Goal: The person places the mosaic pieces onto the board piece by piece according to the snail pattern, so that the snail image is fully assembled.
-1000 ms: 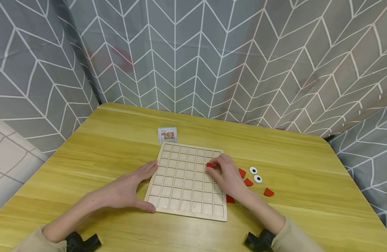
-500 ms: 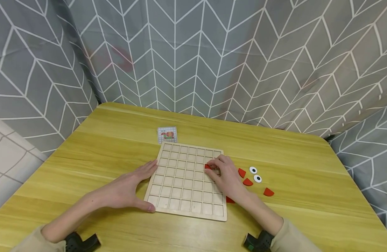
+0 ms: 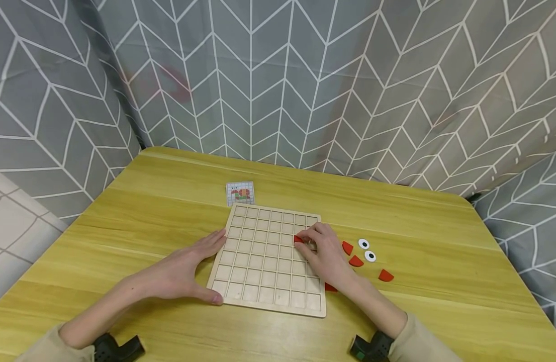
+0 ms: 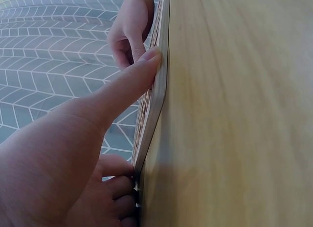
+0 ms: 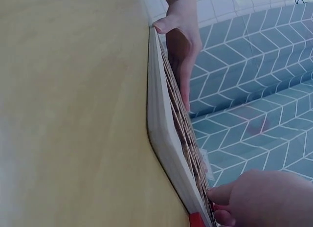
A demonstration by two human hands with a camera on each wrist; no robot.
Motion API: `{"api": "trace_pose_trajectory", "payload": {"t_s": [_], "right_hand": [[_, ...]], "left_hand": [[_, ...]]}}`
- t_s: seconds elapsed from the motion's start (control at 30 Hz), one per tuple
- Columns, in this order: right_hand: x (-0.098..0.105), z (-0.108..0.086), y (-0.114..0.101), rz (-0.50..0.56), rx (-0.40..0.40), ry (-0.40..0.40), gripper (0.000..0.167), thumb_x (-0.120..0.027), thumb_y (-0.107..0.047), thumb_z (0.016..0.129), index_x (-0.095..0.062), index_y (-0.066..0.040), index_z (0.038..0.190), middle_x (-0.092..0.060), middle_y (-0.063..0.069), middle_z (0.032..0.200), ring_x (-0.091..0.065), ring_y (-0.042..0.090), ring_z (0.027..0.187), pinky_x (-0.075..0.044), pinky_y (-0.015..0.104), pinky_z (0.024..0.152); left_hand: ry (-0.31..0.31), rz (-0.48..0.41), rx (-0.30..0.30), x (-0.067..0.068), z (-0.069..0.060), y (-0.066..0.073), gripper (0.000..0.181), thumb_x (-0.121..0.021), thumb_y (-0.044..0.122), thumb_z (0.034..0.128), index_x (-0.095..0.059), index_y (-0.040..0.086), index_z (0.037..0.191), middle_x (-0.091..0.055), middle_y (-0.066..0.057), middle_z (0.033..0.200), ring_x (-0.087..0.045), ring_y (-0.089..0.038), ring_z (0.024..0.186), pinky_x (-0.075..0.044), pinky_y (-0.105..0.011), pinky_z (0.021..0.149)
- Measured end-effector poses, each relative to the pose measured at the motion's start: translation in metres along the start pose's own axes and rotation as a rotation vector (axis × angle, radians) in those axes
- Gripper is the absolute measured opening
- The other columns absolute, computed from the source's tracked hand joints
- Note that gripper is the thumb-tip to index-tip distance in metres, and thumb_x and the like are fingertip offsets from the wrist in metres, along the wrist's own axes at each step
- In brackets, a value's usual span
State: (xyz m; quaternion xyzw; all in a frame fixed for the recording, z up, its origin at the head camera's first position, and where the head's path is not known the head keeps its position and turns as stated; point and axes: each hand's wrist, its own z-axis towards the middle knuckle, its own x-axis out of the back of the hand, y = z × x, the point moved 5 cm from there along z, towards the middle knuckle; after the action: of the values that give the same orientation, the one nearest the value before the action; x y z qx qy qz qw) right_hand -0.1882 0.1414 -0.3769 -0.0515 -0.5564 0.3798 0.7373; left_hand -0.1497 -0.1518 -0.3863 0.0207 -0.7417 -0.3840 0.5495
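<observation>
A square wooden grid board (image 3: 264,259) lies flat on the table. My left hand (image 3: 180,271) spreads along its left side, thumb on the near left corner and fingertips at the left edge; the left wrist view shows the thumb (image 4: 132,80) extended onto the rim. My right hand (image 3: 325,254) pinches a small red piece (image 3: 298,239) between thumb and fingers, at a cell in the board's right part. The fingers partly cover that piece, so its whole outline is hidden. In the right wrist view, my right fingertips (image 5: 220,193) are at the board's surface.
Right of the board lie red quarter-circle pieces (image 3: 386,275) and two white eye discs (image 3: 370,256). Another red piece (image 3: 330,287) shows partly beside the board, under the right forearm. A small pattern card (image 3: 240,193) sits behind the board. A patterned curtain (image 3: 278,90) hangs behind the table.
My right hand has shifted slightly left with the red piece, then stayed nearly still over the last half second. The left hand and the board have not visibly moved.
</observation>
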Motion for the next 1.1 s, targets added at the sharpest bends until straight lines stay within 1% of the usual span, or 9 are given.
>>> {"api": "trace_pose_trajectory", "payload": {"t_s": [0.17,0.27,0.37,0.47,0.6,0.77,0.87,0.97,1.1], "right_hand": [[0.02,-0.001,0.004,-0.006,-0.045,-0.002,0.017,-0.075,-0.016,0.089,-0.075,-0.007,0.103,-0.062,-0.002,0.09,-0.05,0.017,0.084,-0.042,0.029,0.069],[0.037,-0.006,0.015,-0.001,-0.063,0.0,0.019,-0.075,-0.015,0.089,-0.075,-0.006,0.106,-0.065,-0.001,0.093,-0.053,0.019,0.087,-0.047,0.03,0.07],[0.052,-0.015,0.03,0.014,-0.107,0.007,0.02,-0.076,-0.012,0.089,-0.075,-0.006,0.108,-0.066,-0.001,0.095,-0.055,0.018,0.089,-0.051,0.032,0.072],[0.064,-0.026,0.043,0.016,-0.141,0.033,0.019,-0.076,-0.01,0.088,-0.075,-0.007,0.106,-0.067,-0.001,0.096,-0.055,0.018,0.088,-0.05,0.032,0.073],[0.077,-0.042,0.054,-0.01,-0.127,0.076,0.018,-0.078,-0.007,0.086,-0.074,-0.009,0.103,-0.069,-0.002,0.095,-0.056,0.016,0.084,-0.047,0.027,0.07],[0.086,-0.059,0.061,-0.035,-0.059,0.118,0.022,-0.08,0.001,0.079,-0.074,-0.008,0.099,-0.068,-0.003,0.092,-0.056,0.014,0.08,-0.044,0.016,0.07],[0.087,-0.067,0.065,-0.037,-0.031,0.141,0.024,-0.081,0.004,0.077,-0.074,-0.007,0.098,-0.068,-0.002,0.091,-0.056,0.013,0.08,-0.043,0.012,0.072],[0.086,-0.07,0.067,-0.037,-0.035,0.153,0.025,-0.081,0.004,0.077,-0.074,-0.007,0.098,-0.068,-0.003,0.091,-0.055,0.012,0.081,-0.043,0.01,0.073],[0.084,-0.069,0.067,-0.056,-0.047,0.15,0.025,-0.082,0.0,0.078,-0.075,-0.01,0.099,-0.069,-0.005,0.092,-0.055,0.012,0.082,-0.043,0.011,0.073]], "left_hand": [[-0.001,-0.004,0.004,0.001,-0.001,0.0,0.127,-0.074,0.076,0.066,-0.024,0.006,0.159,-0.01,-0.008,0.169,-0.018,-0.039,0.152,-0.027,-0.065,0.115],[-0.001,-0.006,0.01,0.002,-0.002,0.001,0.126,-0.074,0.076,0.0663,-0.024,0.007,0.159,-0.01,-0.007,0.169,-0.018,-0.038,0.152,-0.028,-0.065,0.115],[-0.002,0.002,0.009,0.003,-0.002,0.001,0.126,-0.073,0.077,0.0663,-0.023,0.007,0.159,-0.01,-0.007,0.169,-0.018,-0.038,0.152,-0.028,-0.064,0.115],[-0.003,0.007,0.007,0.003,-0.001,0.001,0.126,-0.073,0.077,0.0662,-0.024,0.006,0.159,-0.01,-0.008,0.169,-0.018,-0.039,0.152,-0.027,-0.064,0.115],[-0.008,0.005,0.009,0.001,0.001,0.0,0.127,-0.074,0.077,0.0656,-0.024,0.006,0.158,-0.01,-0.008,0.169,-0.018,-0.038,0.152,-0.027,-0.063,0.116],[-0.014,0.005,0.022,0.0,0.003,-0.001,0.127,-0.075,0.076,0.0648,-0.024,0.007,0.159,-0.009,-0.005,0.169,-0.016,-0.035,0.153,-0.025,-0.06,0.118],[-0.018,0.004,0.027,0.0,0.002,-0.001,0.127,-0.076,0.076,0.0648,-0.024,0.007,0.159,-0.009,-0.005,0.169,-0.016,-0.035,0.152,-0.026,-0.062,0.117],[-0.015,0.004,0.02,0.001,0.002,-0.001,0.127,-0.076,0.075,0.0652,-0.024,0.006,0.159,-0.01,-0.007,0.169,-0.017,-0.038,0.152,-0.026,-0.064,0.116],[-0.015,0.007,0.019,0.001,0.003,-0.002,0.128,-0.076,0.075,0.065,-0.023,0.006,0.159,-0.009,-0.006,0.169,-0.016,-0.037,0.152,-0.025,-0.062,0.117]]}}
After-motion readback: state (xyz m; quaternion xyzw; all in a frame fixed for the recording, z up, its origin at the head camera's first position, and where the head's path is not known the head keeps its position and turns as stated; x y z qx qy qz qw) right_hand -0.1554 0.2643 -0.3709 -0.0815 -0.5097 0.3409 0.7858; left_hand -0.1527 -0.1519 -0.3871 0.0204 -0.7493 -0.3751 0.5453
